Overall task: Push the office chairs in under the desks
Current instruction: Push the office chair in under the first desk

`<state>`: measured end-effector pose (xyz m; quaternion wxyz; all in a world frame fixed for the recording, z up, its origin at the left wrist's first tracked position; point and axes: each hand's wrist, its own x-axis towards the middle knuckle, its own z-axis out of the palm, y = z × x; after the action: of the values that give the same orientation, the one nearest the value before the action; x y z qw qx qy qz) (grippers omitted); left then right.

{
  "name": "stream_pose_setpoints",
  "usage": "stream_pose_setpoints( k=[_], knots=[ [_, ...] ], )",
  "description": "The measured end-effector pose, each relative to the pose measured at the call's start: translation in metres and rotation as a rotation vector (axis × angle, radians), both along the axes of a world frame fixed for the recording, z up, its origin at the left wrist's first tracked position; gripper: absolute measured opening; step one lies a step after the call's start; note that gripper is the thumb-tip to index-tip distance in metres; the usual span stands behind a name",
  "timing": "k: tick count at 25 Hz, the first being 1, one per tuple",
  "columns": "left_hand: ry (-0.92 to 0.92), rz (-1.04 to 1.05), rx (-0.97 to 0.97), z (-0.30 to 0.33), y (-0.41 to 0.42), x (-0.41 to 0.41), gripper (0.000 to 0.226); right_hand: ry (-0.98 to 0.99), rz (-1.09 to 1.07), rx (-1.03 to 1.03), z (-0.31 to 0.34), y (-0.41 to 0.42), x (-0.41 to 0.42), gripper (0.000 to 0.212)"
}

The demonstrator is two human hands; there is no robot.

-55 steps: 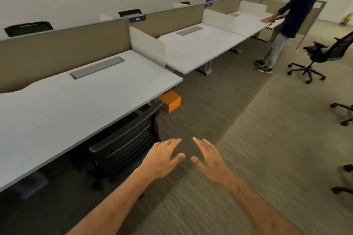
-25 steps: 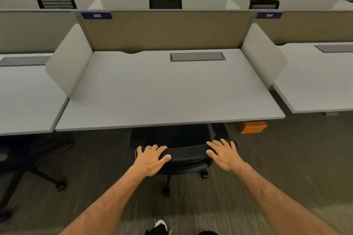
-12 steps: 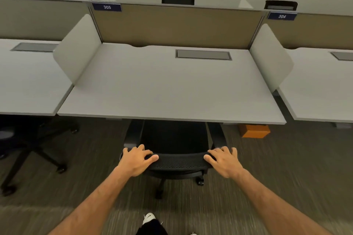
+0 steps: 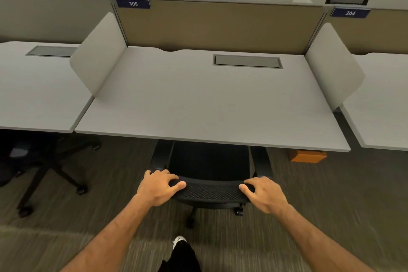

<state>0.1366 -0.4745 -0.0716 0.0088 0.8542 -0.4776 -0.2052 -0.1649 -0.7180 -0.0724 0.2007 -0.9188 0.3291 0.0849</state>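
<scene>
Since half a second ago, both hands have closed tighter: left hand (image 4: pixel 157 187) and right hand (image 4: pixel 263 194) clamp the black mesh office chair (image 4: pixel 210 174) by its backrest top. Seat half under the pale grey desk (image 4: pixel 198 106); pushing straight forward should finish.
</scene>
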Motion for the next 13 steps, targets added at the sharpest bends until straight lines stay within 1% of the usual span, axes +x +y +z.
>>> stream_pose_setpoints(
  k=[3,13],
  knots=[
    [-0.001,0.009,-0.017,-0.003,-0.023,0.017,0.091,-0.025,-0.026,-0.005,0.0,-0.021,0.017,0.076],
    [-0.029,-0.069,-0.026,-0.004,-0.097,0.084,0.092,-0.007,-0.143,-0.002,0.006,-0.077,0.08,0.072]
  ],
)
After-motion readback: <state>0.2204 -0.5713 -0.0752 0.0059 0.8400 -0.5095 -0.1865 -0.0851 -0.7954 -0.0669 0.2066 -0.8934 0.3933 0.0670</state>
